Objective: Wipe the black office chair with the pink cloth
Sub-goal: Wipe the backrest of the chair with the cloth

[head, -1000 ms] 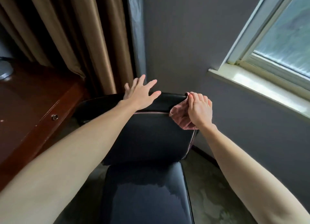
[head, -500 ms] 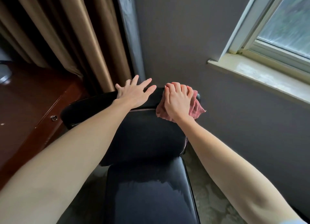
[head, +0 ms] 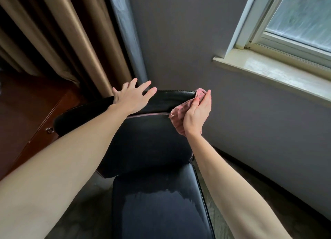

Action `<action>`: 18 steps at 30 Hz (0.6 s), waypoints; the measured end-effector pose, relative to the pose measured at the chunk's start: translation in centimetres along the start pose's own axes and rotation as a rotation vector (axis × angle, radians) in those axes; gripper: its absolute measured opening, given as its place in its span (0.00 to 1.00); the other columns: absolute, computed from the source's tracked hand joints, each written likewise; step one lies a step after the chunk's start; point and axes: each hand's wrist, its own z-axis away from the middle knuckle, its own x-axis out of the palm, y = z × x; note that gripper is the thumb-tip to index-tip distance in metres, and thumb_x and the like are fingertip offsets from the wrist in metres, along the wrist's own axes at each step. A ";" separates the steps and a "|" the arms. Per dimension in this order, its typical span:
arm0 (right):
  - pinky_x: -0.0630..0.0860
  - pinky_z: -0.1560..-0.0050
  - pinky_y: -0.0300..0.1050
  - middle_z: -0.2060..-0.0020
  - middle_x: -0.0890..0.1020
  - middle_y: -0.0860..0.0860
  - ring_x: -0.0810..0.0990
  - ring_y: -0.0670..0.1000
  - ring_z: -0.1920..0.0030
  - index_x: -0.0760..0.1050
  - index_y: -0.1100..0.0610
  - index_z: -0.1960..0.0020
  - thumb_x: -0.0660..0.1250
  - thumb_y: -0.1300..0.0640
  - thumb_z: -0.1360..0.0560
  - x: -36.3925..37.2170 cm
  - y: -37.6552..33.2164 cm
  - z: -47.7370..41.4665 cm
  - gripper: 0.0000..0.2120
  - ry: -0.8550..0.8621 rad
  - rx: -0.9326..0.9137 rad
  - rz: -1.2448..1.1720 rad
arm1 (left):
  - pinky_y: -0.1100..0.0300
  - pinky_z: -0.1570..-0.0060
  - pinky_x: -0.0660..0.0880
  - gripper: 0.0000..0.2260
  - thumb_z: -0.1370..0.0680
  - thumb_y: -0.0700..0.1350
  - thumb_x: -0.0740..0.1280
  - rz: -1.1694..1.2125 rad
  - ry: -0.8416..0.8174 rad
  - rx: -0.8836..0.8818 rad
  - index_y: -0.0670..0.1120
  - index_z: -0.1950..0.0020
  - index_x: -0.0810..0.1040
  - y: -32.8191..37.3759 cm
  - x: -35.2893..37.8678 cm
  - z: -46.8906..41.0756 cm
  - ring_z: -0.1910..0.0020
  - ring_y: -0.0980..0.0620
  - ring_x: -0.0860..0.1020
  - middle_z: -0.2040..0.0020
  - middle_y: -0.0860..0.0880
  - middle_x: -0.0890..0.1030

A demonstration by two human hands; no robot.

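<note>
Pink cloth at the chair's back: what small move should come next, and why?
Probably slide the pink cloth left along the black office chair's top edge: the right hand holds it at the right corner, and the left hand touches the back.

Dim room, lit only by daylight from the window point(head: 300, 20) at upper right. A soft sheen glares on the chair seat point(head: 161, 208); the curtain point(head: 53, 33) side sinks into shadow. Edges bow with wide-angle distortion, and the pane looks perhaps slightly blurred.
</note>
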 end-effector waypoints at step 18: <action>0.67 0.43 0.39 0.52 0.79 0.38 0.75 0.37 0.50 0.76 0.43 0.43 0.48 0.44 0.17 -3.8 2.8 0.2 0.18 -0.237 0.429 -0.344 | 0.28 0.29 0.41 0.30 0.23 0.73 0.43 -0.111 0.065 0.025 0.66 0.22 0.55 7.4 2.1 -0.8 0.22 0.45 0.54 0.19 0.47 0.55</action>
